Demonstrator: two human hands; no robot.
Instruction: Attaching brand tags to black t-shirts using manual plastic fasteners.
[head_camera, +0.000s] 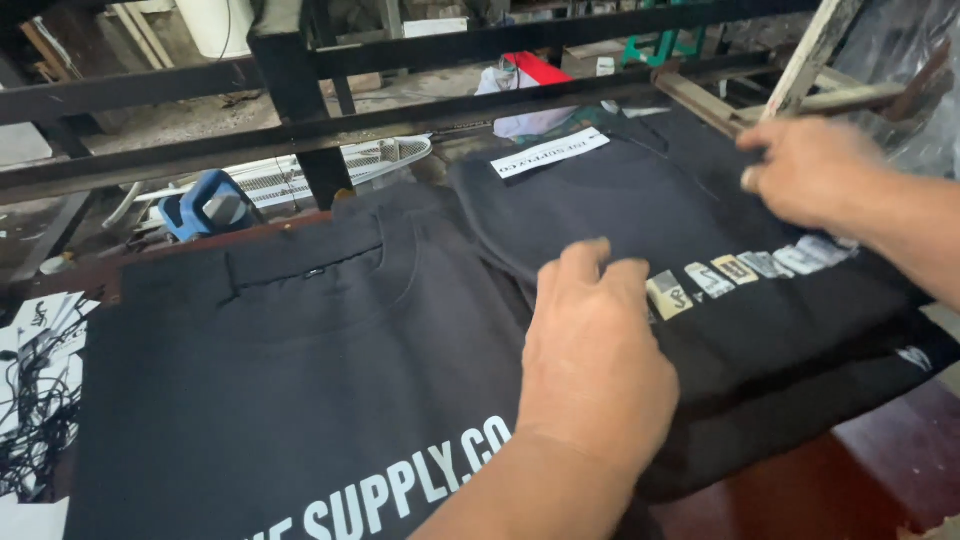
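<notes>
Folded black shirt (640, 215) sits on the stack at the table's right, pinned flat under the left hand (595, 345) and right hand (812, 170), nothing gripped; soft, light, floppy stuff, probably best pinched at the folded edges.

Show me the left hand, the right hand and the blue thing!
left hand (595, 350), head view, on the back of the hand
right hand (805, 170), head view, on the knuckles
blue thing (205, 205), head view, on its top side

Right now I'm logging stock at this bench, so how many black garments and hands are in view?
Flat black shirt: 1
Folded black garments in stack: at least 2, exact count unclear
Hands: 2, left hand, right hand
Total: at least 5
</notes>
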